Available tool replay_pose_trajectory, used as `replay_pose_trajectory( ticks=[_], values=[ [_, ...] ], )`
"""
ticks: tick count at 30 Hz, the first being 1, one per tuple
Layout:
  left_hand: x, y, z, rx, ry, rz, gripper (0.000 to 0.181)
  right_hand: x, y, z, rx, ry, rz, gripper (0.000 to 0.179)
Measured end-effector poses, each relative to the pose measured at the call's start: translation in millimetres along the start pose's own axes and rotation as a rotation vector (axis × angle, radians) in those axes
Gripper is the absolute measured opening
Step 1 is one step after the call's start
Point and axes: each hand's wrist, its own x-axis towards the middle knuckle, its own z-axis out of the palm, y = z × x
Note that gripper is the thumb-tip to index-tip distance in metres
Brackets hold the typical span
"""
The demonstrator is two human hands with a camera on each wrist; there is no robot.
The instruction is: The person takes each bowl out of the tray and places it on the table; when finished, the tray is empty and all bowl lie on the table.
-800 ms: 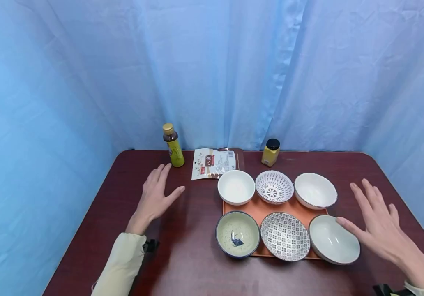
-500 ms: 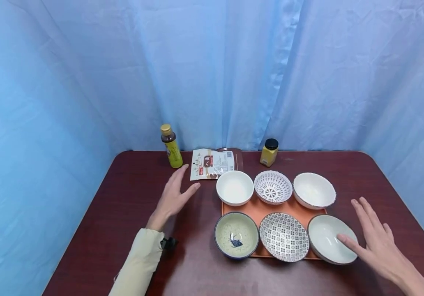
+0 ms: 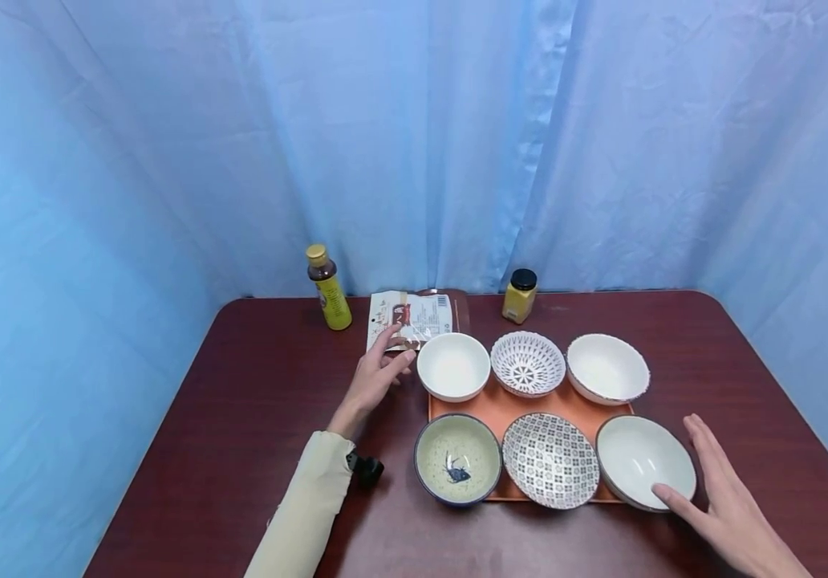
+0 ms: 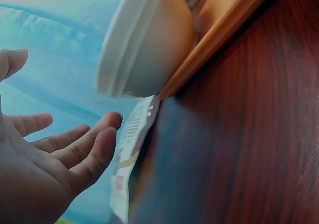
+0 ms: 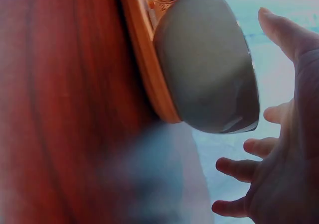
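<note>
Just left of a plain white bowl (image 3: 453,367) is my left hand (image 3: 369,387), its fingers spread and relaxed, holding nothing. In the left wrist view a gap shows between those fingers and the bowl. My right hand (image 3: 732,502) hovers at the right side of a pale grey-green bowl (image 3: 645,463), thumb above its near rim. The right wrist view shows that bowl (image 5: 209,64) apart from the spread fingers. On the orange tray (image 3: 497,409) also stand a green bowl with a blue design (image 3: 459,459), a black-and-white patterned bowl (image 3: 551,460), a purple-patterned bowl (image 3: 527,364) and a white dark-rimmed bowl (image 3: 607,368).
Behind the tray lies a white and brown packet (image 3: 424,313), partly behind my left fingers. A bottle with a gold cap (image 3: 330,293) stands at the back left. A yellow jar with a black lid (image 3: 520,297) stands behind the bowls. Blue curtains (image 3: 385,144) enclose the dark red table (image 3: 255,417).
My left hand has moved right, from beside the bottle to beside the plain white bowl. My right hand has come left and nearer, close to the pale bowl. The bowls stay in place.
</note>
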Motion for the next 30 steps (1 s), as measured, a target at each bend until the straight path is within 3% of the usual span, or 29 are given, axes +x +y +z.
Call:
replay_pose_trajectory(
  ticks=[11, 18, 30],
  values=[
    [13.1, -19.3, 19.2, -0.076, -0.11, 0.0, 0.065, -10.5, 3, 12, 0.029, -0.017, 0.016, 0.105],
    [15.6, -20.2, 20.8, -0.142, -0.211, -0.045, 0.069, -13.0, 5, 18, 0.031, -0.025, 0.049, 0.104],
    [13.9, -30.2, 25.2, -0.247, -0.263, -0.025, 0.067, -16.7, 10, 24, 0.04, -0.097, 0.214, 0.103]
  ],
)
